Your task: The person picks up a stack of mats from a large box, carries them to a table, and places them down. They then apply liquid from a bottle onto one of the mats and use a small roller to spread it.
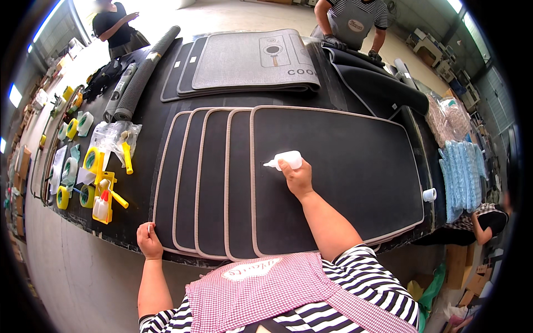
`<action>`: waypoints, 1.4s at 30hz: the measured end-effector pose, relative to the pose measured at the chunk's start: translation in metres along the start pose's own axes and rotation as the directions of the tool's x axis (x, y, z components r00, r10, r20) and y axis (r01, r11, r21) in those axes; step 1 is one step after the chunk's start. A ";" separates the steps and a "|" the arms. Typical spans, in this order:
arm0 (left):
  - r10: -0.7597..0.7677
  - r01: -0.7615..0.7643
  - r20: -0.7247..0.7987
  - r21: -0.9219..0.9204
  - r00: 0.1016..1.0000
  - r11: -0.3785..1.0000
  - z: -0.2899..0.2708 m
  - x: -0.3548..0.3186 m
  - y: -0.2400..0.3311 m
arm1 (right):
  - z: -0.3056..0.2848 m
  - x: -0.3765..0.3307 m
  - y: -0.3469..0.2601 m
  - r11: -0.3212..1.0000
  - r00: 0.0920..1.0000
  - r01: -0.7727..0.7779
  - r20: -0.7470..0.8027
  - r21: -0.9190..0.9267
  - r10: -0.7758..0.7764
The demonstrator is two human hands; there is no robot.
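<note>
We hold a white plastic squeeze bottle with a pointed nozzle point(290, 160) in our right hand point(297, 178), the fingers and thumb closed round its body, above the left part of the top black rectangular mat with a beige-bound edge point(344, 188). The bottle lies tilted almost flat, its nozzle aimed to our left; whether the tip touches the mat we cannot tell. That mat covers most of the others in an overlapping row, so that we see only left-hand strips of the four beneath. Our left hand point(149, 243) is at the near corner of the leftmost black mat with a beige border point(166, 183), its fingers curled nearly together, though we cannot tell whether they pinch the edge or something small and pale. All the mats lie on a broad black table point(140, 186). To our left we have a yellow plastic tray point(112, 183) bearing a small white bottle with a red nozzle point(100, 208), with yellow-and-green tape rolls point(63, 197) beside it. Beyond the row lies a folded grey printed mat point(233, 61), and at the far right a co-worker in dark gloves point(355, 39) handles a large black sheet point(383, 80).
</note>
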State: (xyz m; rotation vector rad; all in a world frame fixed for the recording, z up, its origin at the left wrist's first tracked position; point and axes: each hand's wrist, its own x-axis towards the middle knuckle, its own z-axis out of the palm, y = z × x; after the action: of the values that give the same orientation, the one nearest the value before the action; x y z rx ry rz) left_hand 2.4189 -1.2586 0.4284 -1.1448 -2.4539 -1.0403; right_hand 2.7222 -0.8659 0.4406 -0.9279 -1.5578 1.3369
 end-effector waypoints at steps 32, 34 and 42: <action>-0.079 0.080 0.014 -0.066 0.997 0.995 -0.003 -0.001 -0.001 | -0.016 -0.009 -0.029 0.635 0.818 -0.574 0.325 0.518 0.474; -0.037 0.036 -0.008 -0.020 0.999 0.999 0.003 -0.001 0.011 | -0.011 -0.020 -0.031 0.420 0.694 -0.715 0.497 0.559 0.520; 0.441 -0.226 0.339 -0.520 0.831 0.824 0.039 0.030 0.155 | 0.050 -0.062 -0.039 -0.080 0.092 -0.991 0.984 0.106 0.154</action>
State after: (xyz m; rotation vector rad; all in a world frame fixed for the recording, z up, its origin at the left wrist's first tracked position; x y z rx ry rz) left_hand 2.5172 -1.1468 0.4926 -2.1092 -2.2029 -1.4098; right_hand 2.6973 -0.9470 0.4675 -0.3189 -0.1500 3.3705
